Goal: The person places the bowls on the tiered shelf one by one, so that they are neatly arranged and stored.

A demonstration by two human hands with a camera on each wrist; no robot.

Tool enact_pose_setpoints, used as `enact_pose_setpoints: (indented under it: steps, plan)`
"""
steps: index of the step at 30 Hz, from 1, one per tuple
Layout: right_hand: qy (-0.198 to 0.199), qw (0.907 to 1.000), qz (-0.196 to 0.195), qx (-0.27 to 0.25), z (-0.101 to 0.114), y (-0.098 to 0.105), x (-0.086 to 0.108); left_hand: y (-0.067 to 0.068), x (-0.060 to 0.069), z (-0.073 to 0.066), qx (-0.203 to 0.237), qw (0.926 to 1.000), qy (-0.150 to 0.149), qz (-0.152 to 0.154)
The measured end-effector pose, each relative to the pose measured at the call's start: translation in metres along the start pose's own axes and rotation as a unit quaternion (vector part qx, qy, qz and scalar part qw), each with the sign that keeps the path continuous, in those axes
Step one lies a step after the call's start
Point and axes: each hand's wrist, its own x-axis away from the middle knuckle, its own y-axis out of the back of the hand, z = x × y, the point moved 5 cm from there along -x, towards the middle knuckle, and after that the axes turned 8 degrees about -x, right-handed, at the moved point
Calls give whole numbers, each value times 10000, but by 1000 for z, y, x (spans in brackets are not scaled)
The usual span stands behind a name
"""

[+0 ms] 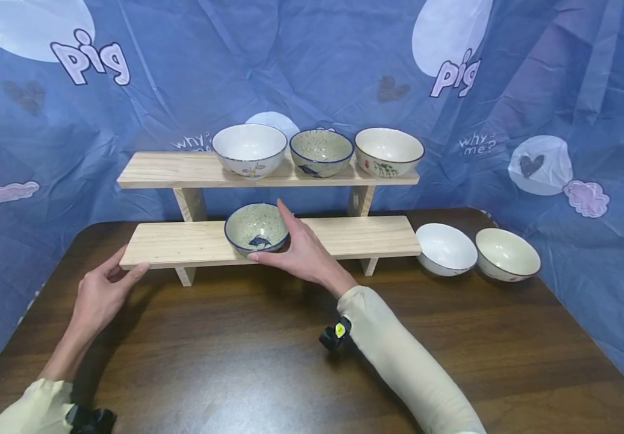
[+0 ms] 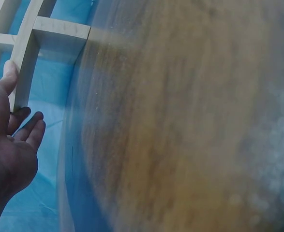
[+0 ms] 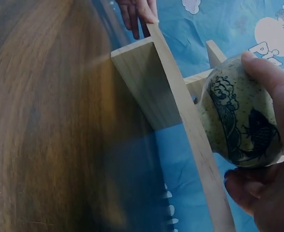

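In the head view my right hand (image 1: 309, 250) grips the right side of a speckled, blue-rimmed bowl (image 1: 256, 228) on the lower board (image 1: 182, 241) of a two-tier wooden stand. The right wrist view shows the bowl's fish pattern (image 3: 243, 116) and my right hand (image 3: 277, 145) around it, its foot at the board (image 3: 192, 125). My left hand (image 1: 99, 295) holds the lower board's left end, thumb on the front edge; in the left wrist view, the left hand (image 2: 11, 145) pinches that board end (image 2: 23, 67).
On the upper board (image 1: 171, 169) stand a white bowl (image 1: 249, 150), a speckled bowl (image 1: 321, 154) and a cream bowl (image 1: 389, 152). Right of the stand, a white bowl (image 1: 446, 249) and a pale green bowl (image 1: 507, 254) sit on the brown table (image 1: 225, 355). A blue cloth (image 1: 301, 60) hangs behind.
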Motion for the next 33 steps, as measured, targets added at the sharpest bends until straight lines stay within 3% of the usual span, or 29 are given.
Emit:
enact_pose_setpoints:
  steps: [7,13,22,33]
  plan:
    - [-9,9997,-61,237,0,10,8,0,1,1,-29,10000,-10,-56]
    - [85,9996,-286,8,-7,24,23,1,1,0,-39,10000,4,-67]
    - [214,9961,-691,-511,-25,57,57,2,1,-1,-24,10000,-53,-75]
    - [154,9919,-1238,-223,-45,97,102,1,0,0,-45,10000,-13,-74]
